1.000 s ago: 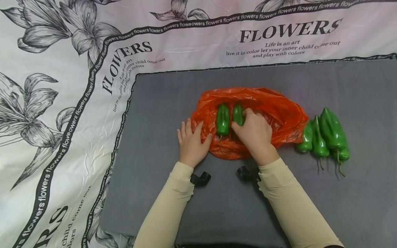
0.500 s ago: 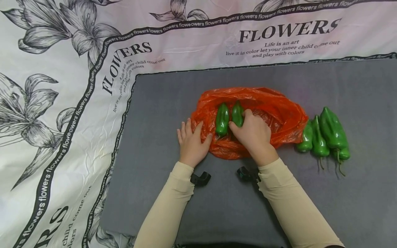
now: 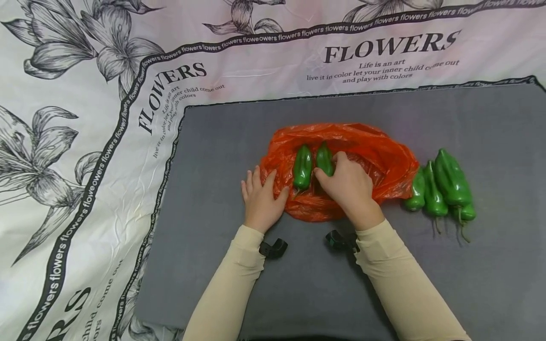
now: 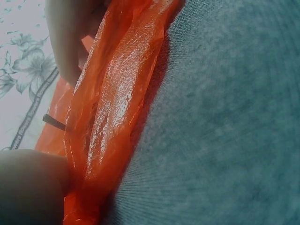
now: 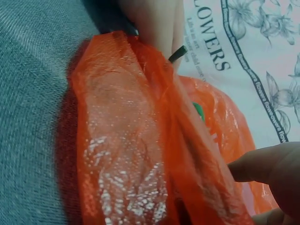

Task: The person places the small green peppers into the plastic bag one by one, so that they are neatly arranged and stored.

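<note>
A red plastic bag [image 3: 315,211] lies with its mouth spread open. Inside it, side by side, are two green peppers: a left one [image 3: 303,168] and a right one [image 3: 325,158]. My right hand [image 3: 350,187] reaches into the bag, its thumb and fingers on either side of the right pepper, whose lower end is hidden. Fingers spread, my left hand [image 3: 261,201] rests at the bag's left edge. A dark stem [image 4: 54,122] pokes above the bag's near wall in the left wrist view.
Several more green peppers [image 3: 454,184] lie in a cluster right of the bag, close against it, stems towards me. Everything is on a grey mat [image 3: 213,151]. A white flower-printed cloth [image 3: 256,68] borders the mat at the back and left.
The head view has shifted slightly. My right hand and the two peppers in the bag have edged a little left. My left hand stays at the bag's edge.
</note>
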`<state>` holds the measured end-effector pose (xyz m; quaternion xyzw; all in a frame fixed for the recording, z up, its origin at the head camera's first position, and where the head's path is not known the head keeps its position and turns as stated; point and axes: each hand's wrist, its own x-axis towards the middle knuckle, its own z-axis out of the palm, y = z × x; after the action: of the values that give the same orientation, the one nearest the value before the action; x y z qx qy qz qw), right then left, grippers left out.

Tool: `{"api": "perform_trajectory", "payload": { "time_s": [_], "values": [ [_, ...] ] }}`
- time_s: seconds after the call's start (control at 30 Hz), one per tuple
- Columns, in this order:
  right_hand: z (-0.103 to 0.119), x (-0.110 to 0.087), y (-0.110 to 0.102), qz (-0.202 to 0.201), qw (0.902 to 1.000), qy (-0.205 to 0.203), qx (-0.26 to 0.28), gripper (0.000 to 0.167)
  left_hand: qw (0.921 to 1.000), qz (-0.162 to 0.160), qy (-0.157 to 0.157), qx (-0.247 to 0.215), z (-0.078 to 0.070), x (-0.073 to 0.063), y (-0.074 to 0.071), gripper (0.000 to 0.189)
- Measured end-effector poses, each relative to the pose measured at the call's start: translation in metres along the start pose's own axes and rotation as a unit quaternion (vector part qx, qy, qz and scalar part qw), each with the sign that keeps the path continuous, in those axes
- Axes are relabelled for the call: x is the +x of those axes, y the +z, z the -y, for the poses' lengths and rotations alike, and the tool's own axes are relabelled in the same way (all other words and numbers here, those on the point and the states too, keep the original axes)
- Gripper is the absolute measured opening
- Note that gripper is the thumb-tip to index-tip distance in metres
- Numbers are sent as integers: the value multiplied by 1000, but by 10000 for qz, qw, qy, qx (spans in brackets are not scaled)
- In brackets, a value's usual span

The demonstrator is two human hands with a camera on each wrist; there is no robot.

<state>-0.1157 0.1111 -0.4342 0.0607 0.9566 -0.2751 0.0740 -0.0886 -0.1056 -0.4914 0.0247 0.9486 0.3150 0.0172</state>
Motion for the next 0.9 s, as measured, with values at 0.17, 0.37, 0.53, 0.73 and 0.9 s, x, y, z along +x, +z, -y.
{"api": "perform_trajectory", "payload": {
  "time_s": [0.17, 0.37, 0.53, 0.73, 0.9],
  "values": [
    [3, -1, -2, -100, 9999, -100, 46, 60, 10000, -68, 19, 6, 3, -1, -2, 62],
    [3, -5, -8, -266, 9994, -208, -62, 56, 9999, -111, 19, -19, 4, -2, 1, 62],
    [1, -10, -17, -383, 9988, -297, -96, 53, 9999, -73, 87, 13, 2, -2, 2, 63],
    [6, -15, -25, -394, 9984, -411, -68, 59, 9998, -163, 36, 74, 3, -2, 0, 62],
    [6, -20, -41, -498, 9980, -373, -128, 68, 9999, -100, 49, 14, 1, -1, 1, 62]
  ]
}}
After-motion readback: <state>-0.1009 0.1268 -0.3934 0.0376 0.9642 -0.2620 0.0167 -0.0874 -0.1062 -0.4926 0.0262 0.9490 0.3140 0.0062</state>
